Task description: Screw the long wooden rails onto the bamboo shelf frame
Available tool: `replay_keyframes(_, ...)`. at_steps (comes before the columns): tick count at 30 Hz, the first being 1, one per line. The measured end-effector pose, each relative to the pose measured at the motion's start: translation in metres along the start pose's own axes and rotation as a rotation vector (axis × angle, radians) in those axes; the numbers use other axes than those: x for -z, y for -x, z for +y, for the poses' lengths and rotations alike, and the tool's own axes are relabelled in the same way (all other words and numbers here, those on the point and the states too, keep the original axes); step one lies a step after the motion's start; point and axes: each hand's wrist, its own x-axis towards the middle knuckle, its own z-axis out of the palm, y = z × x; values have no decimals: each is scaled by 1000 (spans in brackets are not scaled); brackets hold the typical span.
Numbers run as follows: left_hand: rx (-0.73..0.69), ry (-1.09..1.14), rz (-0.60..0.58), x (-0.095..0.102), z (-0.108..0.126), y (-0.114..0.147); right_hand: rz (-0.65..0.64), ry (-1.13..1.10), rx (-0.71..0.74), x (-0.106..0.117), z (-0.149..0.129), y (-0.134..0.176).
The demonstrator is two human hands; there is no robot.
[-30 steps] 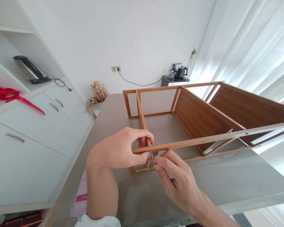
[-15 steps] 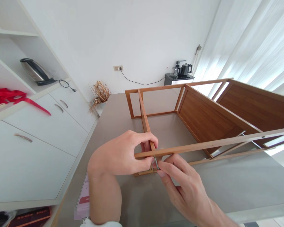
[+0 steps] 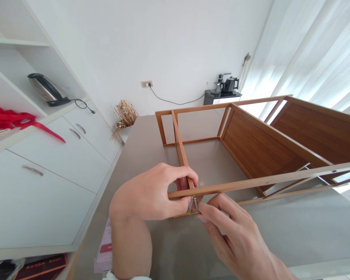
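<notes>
A wooden shelf frame (image 3: 251,182) lies on its side on the grey table, with its slats and panels standing up. My left hand (image 3: 148,194) is closed around the frame's near corner, fingers over the long rail and against the crosspiece (image 3: 179,146) that meets it. Between the fingertips of my right hand (image 3: 236,229) is a small bent metal hex key (image 3: 196,205). Its upper end meets the outer side of the rail at that joint, close to my left thumb. Fingers partly hide the fastener there.
The grey table (image 3: 274,229) carries the frame. A pink-and-white printed sheet or screen (image 3: 105,245) lies by my left forearm. White cabinets (image 3: 46,202) stand left, with an electric kettle (image 3: 48,90) on a shelf. Dried plants (image 3: 125,116) and a black tea stand (image 3: 221,95) are behind.
The view has shifted slightly, so everything sits a little further right. Both hands keep their grips, and the hex key stays at the same joint.
</notes>
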Motion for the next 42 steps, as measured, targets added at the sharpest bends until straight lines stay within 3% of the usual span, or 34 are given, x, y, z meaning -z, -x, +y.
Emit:
replay_keyframes(12, 13, 2, 9, 0, 0, 0, -11, 69, -33, 5, -8, -5)
replay_keyframes(21, 20, 4, 13, 0, 0, 1, -24, -67, -166, 1, -16, -5)
replay_keyframes(37, 37, 26, -16, 1, 3, 0, 29, -121, -187, -7, -13, -2)
replay_keyframes(42, 57, 45, -42, 2, 5, 0, -46, -286, -301, -9, -15, -3)
